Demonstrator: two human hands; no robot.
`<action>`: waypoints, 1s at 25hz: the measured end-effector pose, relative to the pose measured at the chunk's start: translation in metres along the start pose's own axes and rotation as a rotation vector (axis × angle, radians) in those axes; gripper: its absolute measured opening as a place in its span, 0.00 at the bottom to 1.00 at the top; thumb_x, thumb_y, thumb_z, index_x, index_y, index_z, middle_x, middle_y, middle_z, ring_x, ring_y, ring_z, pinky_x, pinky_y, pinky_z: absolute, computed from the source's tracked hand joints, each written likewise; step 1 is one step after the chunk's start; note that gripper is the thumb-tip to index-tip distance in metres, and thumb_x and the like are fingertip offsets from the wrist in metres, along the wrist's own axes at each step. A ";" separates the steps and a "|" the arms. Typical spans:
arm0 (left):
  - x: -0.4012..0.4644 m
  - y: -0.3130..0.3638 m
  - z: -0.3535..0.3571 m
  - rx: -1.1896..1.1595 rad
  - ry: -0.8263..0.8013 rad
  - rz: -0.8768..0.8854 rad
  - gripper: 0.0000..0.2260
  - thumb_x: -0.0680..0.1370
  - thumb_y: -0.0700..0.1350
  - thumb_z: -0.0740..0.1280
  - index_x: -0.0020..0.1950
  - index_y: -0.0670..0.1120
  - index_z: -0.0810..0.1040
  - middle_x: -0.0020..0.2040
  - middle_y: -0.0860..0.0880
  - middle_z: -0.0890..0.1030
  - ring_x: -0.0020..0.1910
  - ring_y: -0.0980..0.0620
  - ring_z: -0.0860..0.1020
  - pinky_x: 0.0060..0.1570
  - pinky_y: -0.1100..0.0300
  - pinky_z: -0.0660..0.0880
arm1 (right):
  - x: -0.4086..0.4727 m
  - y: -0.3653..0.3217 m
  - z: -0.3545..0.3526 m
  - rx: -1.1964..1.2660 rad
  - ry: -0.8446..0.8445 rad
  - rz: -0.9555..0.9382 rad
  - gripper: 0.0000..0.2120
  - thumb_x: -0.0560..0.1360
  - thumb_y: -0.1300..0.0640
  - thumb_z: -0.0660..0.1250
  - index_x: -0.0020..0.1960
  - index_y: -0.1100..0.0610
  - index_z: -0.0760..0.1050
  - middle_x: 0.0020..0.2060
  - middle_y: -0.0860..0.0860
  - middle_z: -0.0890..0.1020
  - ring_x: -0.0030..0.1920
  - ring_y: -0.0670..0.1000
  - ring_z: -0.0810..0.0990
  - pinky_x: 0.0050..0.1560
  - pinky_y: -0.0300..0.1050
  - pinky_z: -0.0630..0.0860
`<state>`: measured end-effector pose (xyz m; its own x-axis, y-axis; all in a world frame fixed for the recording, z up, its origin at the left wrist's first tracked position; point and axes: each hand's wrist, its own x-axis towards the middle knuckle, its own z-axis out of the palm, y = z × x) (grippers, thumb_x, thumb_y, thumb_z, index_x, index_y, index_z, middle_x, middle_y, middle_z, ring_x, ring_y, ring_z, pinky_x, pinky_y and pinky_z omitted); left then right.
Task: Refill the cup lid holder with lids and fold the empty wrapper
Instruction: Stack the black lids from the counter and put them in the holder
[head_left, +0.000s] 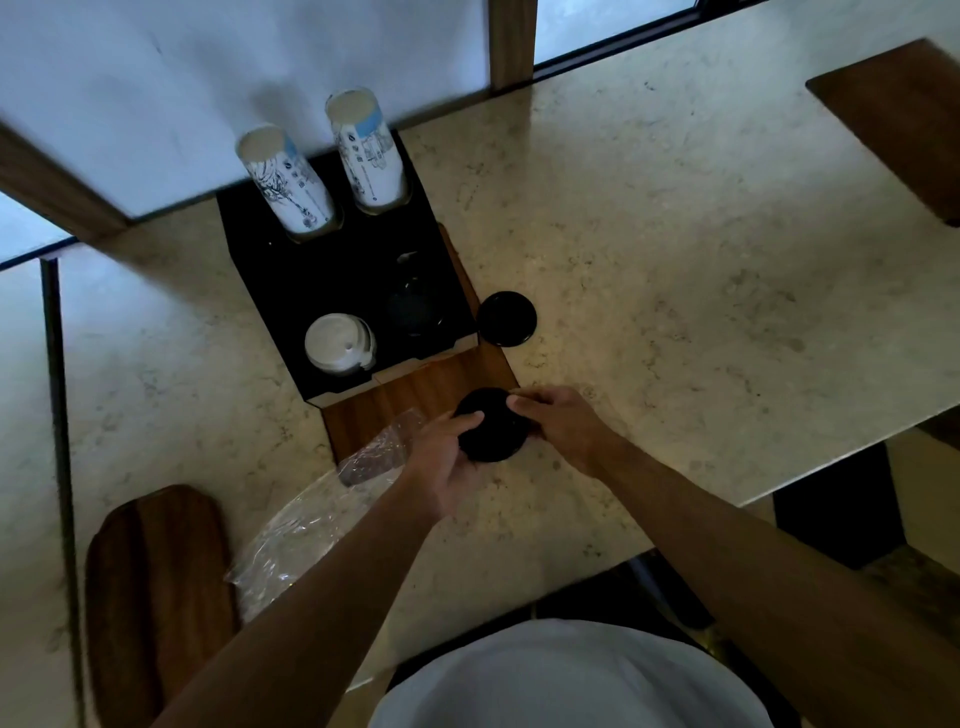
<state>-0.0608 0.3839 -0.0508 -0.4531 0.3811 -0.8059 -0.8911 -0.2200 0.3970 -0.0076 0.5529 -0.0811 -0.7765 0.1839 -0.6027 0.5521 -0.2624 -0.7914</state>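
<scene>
Both my hands grip a stack of black cup lids (491, 428) just in front of the holder. My left hand (441, 460) clasps its left side and my right hand (563, 423) its right side. The clear plastic wrapper (311, 525) lies crumpled on the counter under my left forearm. The black cup lid holder (332, 280) stands ahead, with white lids (337, 343) in its near-left slot and dark lids (415, 306) low in its near-right slot. A single black lid (506, 318) lies on the counter right of the holder.
Two stacks of printed paper cups (285, 179) (366, 150) lean in the holder's rear slots. The holder has a wooden front panel (410, 400). A wooden board (156, 597) lies near left, another wooden piece (904, 119) far right. The marble counter (675, 312) ends at right.
</scene>
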 end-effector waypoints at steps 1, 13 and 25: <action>0.004 0.003 -0.002 -0.011 0.034 0.016 0.18 0.79 0.36 0.68 0.69 0.38 0.74 0.64 0.35 0.81 0.62 0.36 0.81 0.65 0.42 0.77 | 0.008 -0.008 0.001 -0.067 0.005 0.001 0.05 0.78 0.50 0.71 0.50 0.49 0.84 0.48 0.48 0.87 0.51 0.49 0.86 0.44 0.38 0.81; 0.001 0.024 -0.023 -0.128 0.106 0.056 0.20 0.79 0.38 0.67 0.71 0.38 0.72 0.65 0.38 0.81 0.63 0.39 0.81 0.63 0.44 0.78 | 0.108 -0.068 0.005 -1.323 0.355 -0.130 0.46 0.68 0.30 0.70 0.76 0.50 0.59 0.70 0.62 0.64 0.67 0.67 0.68 0.63 0.62 0.70; -0.004 0.032 -0.010 -0.004 0.136 -0.114 0.15 0.83 0.55 0.64 0.59 0.43 0.76 0.47 0.40 0.88 0.47 0.43 0.87 0.50 0.47 0.82 | 0.022 -0.056 -0.004 -0.423 0.321 -0.337 0.51 0.66 0.53 0.78 0.81 0.52 0.52 0.70 0.49 0.70 0.70 0.52 0.70 0.68 0.54 0.75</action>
<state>-0.0876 0.3659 -0.0390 -0.3415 0.2787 -0.8976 -0.9361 -0.1858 0.2985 -0.0545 0.5752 -0.0502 -0.8352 0.4835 -0.2622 0.4165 0.2447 -0.8756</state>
